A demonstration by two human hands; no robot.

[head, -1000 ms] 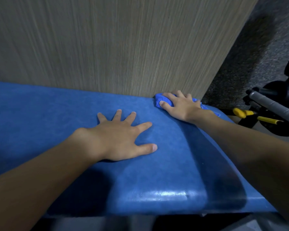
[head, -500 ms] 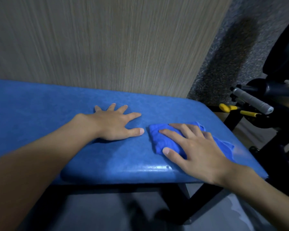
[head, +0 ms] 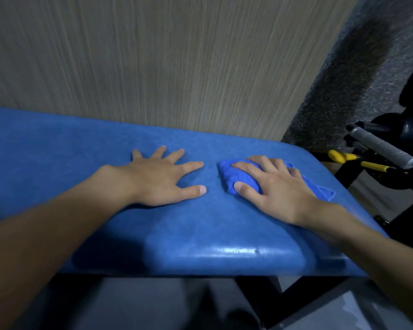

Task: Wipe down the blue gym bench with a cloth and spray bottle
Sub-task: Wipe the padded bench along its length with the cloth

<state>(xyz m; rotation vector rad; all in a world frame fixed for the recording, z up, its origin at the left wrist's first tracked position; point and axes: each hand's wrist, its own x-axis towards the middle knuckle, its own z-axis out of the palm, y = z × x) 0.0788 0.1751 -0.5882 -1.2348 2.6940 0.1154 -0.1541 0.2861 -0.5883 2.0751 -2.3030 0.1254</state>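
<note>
Blue bench (head: 57, 151) pad runs left out of view; its right end is rounded, its near edge glossy. Left hand (head: 160, 179) lies flat on the pad mid-width, fingers spread, holding nothing. Right hand (head: 277, 186) is laid palm down over the bunched blue cloth (head: 239, 177), fingers fairly straight and pressing it down, not closed round it. The cloth sits on the bench near its right end, one corner trailing toward that end, just beside the left hand's thumb but apart from it. Bare pad stretches left of the left hand. A wood-grain panel (head: 177, 67) stands tight along the bench's far edge. Past the right end: a grey-wrapped bar (head: 382, 151), yellow-tipped levers (head: 339, 156), dark machine parts, speckled floor (head: 343, 79).
</note>
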